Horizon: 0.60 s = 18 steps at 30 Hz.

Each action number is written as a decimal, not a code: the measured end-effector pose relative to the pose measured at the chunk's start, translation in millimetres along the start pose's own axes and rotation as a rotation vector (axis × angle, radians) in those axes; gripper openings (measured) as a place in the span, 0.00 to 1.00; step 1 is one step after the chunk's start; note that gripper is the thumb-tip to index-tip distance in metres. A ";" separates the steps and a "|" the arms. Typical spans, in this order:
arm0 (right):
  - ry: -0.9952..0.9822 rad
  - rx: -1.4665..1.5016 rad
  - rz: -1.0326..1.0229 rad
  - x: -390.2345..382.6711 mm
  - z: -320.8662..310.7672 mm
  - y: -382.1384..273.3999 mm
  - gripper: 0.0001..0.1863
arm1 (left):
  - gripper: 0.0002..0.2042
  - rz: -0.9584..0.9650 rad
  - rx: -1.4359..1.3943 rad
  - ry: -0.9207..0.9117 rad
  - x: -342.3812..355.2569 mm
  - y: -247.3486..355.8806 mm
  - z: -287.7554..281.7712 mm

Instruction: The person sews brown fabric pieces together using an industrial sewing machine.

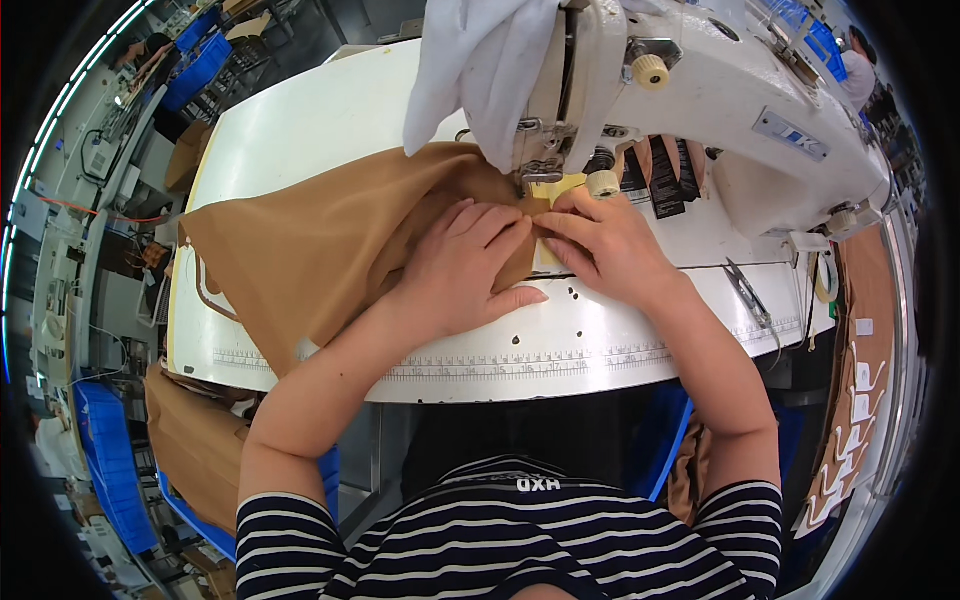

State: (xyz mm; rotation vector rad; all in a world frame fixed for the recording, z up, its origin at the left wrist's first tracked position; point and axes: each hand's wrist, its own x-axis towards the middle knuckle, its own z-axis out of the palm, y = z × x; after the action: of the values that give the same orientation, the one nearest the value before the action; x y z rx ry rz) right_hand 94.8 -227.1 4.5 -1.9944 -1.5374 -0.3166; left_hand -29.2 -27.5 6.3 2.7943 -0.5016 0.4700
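A piece of brown fabric (pixel 290 230) lies folded over the white sewing table, its far right end under the needle area of a white sewing machine (pixel 760 110). My left hand (pixel 455 265) lies on the fabric with fingers stretched toward the needle and thumb apart. Close beside it, my right hand (pixel 615 245) pinches the fabric's edge between thumb and fingers, just in front of the presser foot. A yellow patch (pixel 562 187) shows on the machine bed behind my right fingers. The exact spot under the needle is partly hidden by my fingers.
Grey-white cloth (pixel 480 75) hangs over the machine head. Black printed labels (pixel 665 185) lie behind my right hand, thread snips (pixel 748 292) to its right. A printed ruler (pixel 500 368) runs along the front edge. Blue bins (pixel 108 465) with fabric stand below; brown cloth (pixel 865 290) hangs at right.
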 end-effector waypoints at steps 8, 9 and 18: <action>0.006 -0.119 -0.025 2.0 5.0 7.2 0.16 | 0.36 -0.050 0.071 -0.003 5.8 -6.9 4.7; 0.003 -0.118 -0.026 2.2 4.8 6.9 0.16 | 0.36 -0.052 0.069 -0.002 5.9 -7.2 5.5; 0.003 -0.155 0.015 2.7 7.3 6.9 0.16 | 0.37 -0.054 0.093 0.015 6.0 -6.0 5.9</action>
State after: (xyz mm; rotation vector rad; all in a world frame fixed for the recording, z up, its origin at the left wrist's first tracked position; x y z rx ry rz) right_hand 100.9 -221.8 -2.0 -2.1210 -1.5365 -0.4445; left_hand -20.1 -25.7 1.9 2.8823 -0.4097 0.5142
